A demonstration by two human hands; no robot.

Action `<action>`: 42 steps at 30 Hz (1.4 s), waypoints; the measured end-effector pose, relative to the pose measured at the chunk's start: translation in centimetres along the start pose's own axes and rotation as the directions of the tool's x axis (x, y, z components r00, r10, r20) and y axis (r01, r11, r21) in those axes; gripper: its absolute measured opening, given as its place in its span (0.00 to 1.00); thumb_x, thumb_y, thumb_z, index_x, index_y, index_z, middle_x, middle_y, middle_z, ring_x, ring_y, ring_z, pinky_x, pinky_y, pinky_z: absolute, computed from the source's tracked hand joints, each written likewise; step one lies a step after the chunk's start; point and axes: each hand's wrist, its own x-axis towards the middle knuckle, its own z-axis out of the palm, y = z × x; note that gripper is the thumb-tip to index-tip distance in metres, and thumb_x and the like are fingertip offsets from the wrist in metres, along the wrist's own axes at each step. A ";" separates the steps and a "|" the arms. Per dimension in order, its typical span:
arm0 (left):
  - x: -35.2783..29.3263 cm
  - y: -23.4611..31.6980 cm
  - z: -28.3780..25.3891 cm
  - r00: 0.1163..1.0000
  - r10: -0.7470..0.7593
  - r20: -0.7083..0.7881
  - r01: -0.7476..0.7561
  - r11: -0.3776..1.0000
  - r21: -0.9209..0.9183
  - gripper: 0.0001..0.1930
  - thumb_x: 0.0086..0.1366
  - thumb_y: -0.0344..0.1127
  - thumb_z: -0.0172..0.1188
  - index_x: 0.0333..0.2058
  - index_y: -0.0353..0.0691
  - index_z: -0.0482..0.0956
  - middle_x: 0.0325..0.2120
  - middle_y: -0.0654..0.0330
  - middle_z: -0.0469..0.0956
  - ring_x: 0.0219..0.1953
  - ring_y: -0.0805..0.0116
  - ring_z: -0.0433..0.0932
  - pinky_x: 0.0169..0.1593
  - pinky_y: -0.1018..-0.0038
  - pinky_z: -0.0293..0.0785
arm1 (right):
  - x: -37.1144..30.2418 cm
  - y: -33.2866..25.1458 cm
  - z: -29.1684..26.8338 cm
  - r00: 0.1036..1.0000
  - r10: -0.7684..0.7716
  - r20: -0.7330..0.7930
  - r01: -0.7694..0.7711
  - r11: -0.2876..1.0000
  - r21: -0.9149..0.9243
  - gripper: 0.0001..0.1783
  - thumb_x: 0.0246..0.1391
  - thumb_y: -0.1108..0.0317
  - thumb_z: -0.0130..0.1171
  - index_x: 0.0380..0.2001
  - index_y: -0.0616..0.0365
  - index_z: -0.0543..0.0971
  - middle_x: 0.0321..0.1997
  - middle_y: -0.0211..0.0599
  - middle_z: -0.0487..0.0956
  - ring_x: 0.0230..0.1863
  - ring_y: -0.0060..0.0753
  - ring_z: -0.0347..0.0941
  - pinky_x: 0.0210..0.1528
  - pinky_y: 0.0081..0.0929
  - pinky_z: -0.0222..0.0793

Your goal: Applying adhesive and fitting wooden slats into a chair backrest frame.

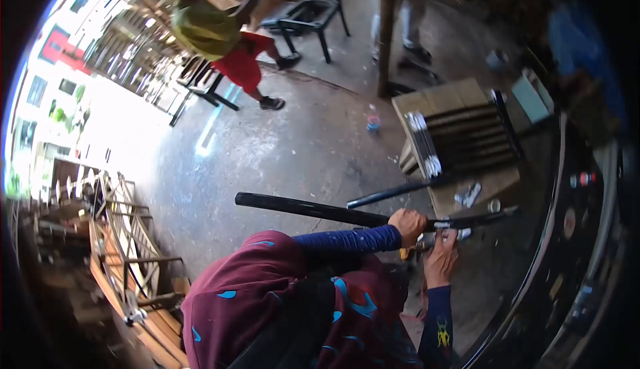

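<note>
A grey concrete floor (287, 149), scuffed and streaked with glare, is seen from above. A black chair (312, 14) is placed on it toward the top, and a small blue-and-red container (373, 124) near the centre. At right, brown cardboard (450, 98) is topped by a dark slatted frame (467, 129).

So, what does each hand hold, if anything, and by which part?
The left hand holds the black bar, far from its left end. What the right hand holds, if anything, cannot be told.
</note>
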 end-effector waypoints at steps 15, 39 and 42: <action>-17.9 -2.1 -7.6 0.836 -0.540 -0.096 0.531 0.841 -0.105 0.12 0.51 0.30 0.59 0.37 0.38 0.78 0.27 0.48 0.83 0.34 0.48 0.84 0.37 0.56 0.79 | 0.6 -9.6 3.1 0.831 -0.479 -0.281 0.551 0.776 0.306 0.18 0.44 0.76 0.58 0.42 0.54 0.82 0.42 0.40 0.71 0.43 0.46 0.73 0.37 0.43 0.66; -37.5 -38.8 -25.4 0.696 -0.637 0.331 0.585 0.235 -0.777 0.12 0.55 0.36 0.64 0.32 0.30 0.79 0.19 0.62 0.76 0.22 0.74 0.76 0.26 0.73 0.72 | 15.5 -48.5 11.4 0.730 -0.645 -0.225 0.679 0.651 0.338 0.42 0.44 0.77 0.59 0.66 0.42 0.71 0.50 0.43 0.67 0.47 0.47 0.71 0.43 0.40 0.70; -36.7 -41.3 -27.0 0.708 -0.563 0.427 0.590 0.138 -0.795 0.11 0.56 0.35 0.63 0.33 0.32 0.79 0.19 0.63 0.75 0.21 0.74 0.75 0.25 0.74 0.70 | 18.0 -50.1 12.2 0.731 -0.650 -0.208 0.679 0.661 0.319 0.42 0.44 0.78 0.59 0.67 0.43 0.71 0.48 0.43 0.67 0.47 0.47 0.71 0.43 0.40 0.70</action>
